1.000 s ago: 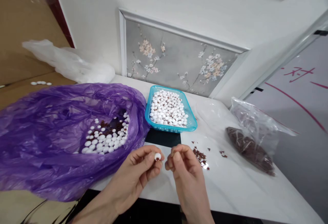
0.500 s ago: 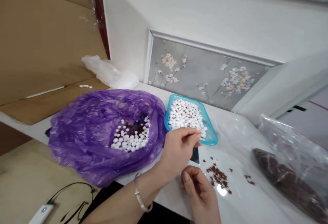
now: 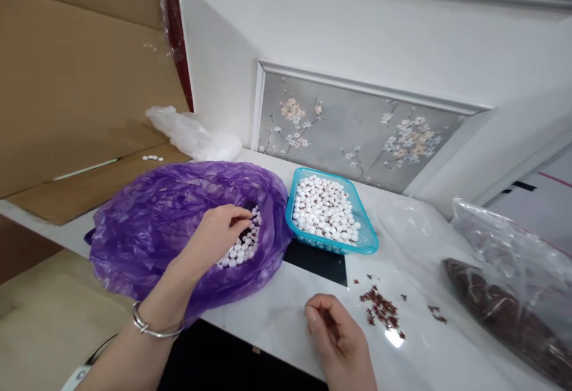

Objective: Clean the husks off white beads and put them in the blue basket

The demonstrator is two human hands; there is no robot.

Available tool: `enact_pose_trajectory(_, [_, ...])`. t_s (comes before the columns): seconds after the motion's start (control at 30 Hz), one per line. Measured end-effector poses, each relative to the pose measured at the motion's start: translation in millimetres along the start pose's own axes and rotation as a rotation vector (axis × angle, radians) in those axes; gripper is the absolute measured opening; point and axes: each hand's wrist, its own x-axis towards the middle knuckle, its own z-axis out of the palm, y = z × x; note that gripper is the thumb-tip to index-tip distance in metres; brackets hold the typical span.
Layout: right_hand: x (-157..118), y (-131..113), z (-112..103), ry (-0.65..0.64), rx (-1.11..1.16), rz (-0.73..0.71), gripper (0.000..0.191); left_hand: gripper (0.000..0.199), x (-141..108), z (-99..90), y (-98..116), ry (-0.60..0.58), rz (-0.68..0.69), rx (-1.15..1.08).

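My left hand, with a silver bangle on the wrist, is over the open purple plastic bag. Its fingers are bent and drawn together; whatever they hold is hidden. Below it in the bag lie small white balls and some dark brown bits. Low over the white tabletop, my right hand has its fingers curled in, and I cannot make out what is inside them. Just right of it is a little heap of brown star-shaped pieces. A blue plastic basket holds many white balls mixed with brown bits.
A clear bag of dark brown material lies at the right. Behind the purple bag are a crumpled translucent bag and a large cardboard box. A black flat patch shows beside the basket. The wall stands close behind.
My left hand has moved left from the near edge of the blue basket to over the purple bag. My right hand has stayed nearly in place, still curled.
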Motion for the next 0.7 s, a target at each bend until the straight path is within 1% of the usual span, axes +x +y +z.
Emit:
enact_pose_trajectory(0.07, [0,0,2,-0.003,-0.006,-0.027,0.027,0.021,-2,2.9,-6,-0.043,0.008,0.061])
enact_pose_trajectory(0.17, [-2,2,3,-0.006,-0.004,-0.050,0.026,0.021,-2,17.7,-7,-0.089,0.033,0.115])
enact_pose_trajectory(0.27, [-2,4,1,-0.016,-0.012,-0.043,0.026,0.023,0,31.1,-9,-0.107,0.032,0.138])
enact_pose_trajectory(0.33, [-2,5,-1,-0.023,-0.017,-0.038,0.027,0.024,0,34.4,-10,-0.111,0.020,0.132])
enact_pose_trajectory(0.4, [-1,3,-1,-0.024,-0.014,-0.027,0.026,0.023,-2,33.0,-10,-0.100,0.003,0.109])
enact_pose_trajectory(0.5, [0,-4,3,-0.004,0.028,0.014,0.025,0.019,-11,26.3,-5,-0.056,-0.030,0.034])
enact_pose_trajectory(0.57, [2,-12,11,0.010,0.084,0.035,0.022,0.018,-21,22.3,1,-0.041,-0.059,-0.044])
enact_pose_trajectory(0.6, [4,-17,16,0.002,0.112,0.024,0.020,0.019,-27,21.1,5,-0.043,-0.070,-0.078])
enact_pose_trajectory(0.63, [6,-21,21,-0.027,0.138,-0.003,0.020,0.020,-32,20.5,9,-0.055,-0.085,-0.133])
enact_pose_trajectory(0.7, [11,-29,32,-0.103,0.180,-0.067,0.021,0.025,-44,21.1,18,-0.122,-0.143,-0.339])
